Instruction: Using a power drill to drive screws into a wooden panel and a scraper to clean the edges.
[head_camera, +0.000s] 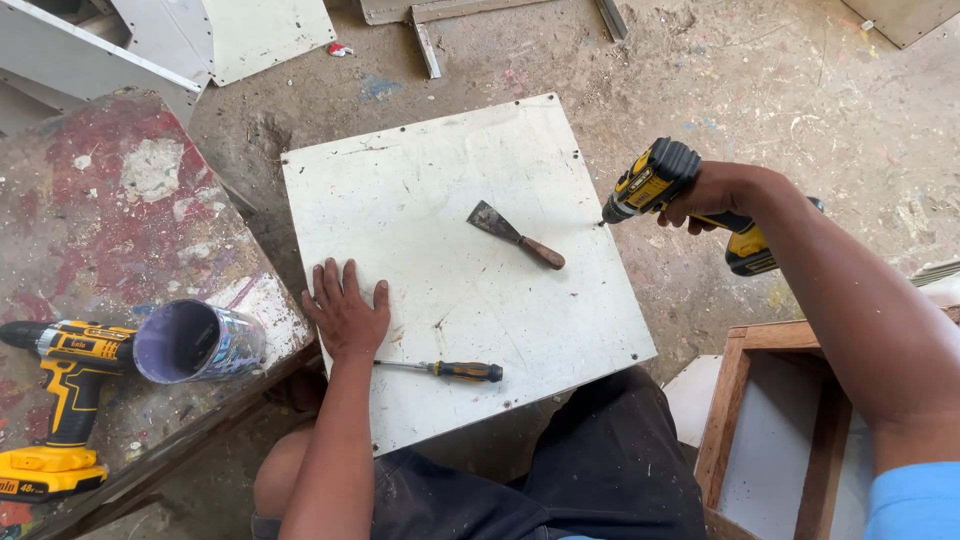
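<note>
Head view, looking down. My right hand (715, 195) is clenched around the grip of a yellow-and-black cordless drill (665, 185). The drill's long axis runs roughly from 3 o'clock toward 9 o'clock, bit end leading. The bit tip sits at the right edge of the square white scuffed board (420, 200), at about 3 o'clock from the board's centre; I cannot tell whether it touches the edge or a screw there.

My left hand (345, 310) lies flat on the board, fingers spread and released, holding nothing. It is at about 8 o'clock from the board's centre. The right hand is plainly the nearer one to the right edge.

On the board: a metal-bladed putty knife with a brown wooden handle (515, 235), near the centre, blade pointing to 10 o'clock. A slim screwdriver with a black-and-orange handle (450, 371) lies near the front edge, shaft pointing to 9 o'clock, just beside my left wrist.

At 9 o'clock, well apart, a paint-spattered red-and-white bench (110, 200) carries a second yellow cordless drill (60, 400) and a tipped cylindrical tub with a lilac inside (195, 342), patterned wrapper outside. An open wooden box frame (770, 420) stands at 4 o'clock
</note>
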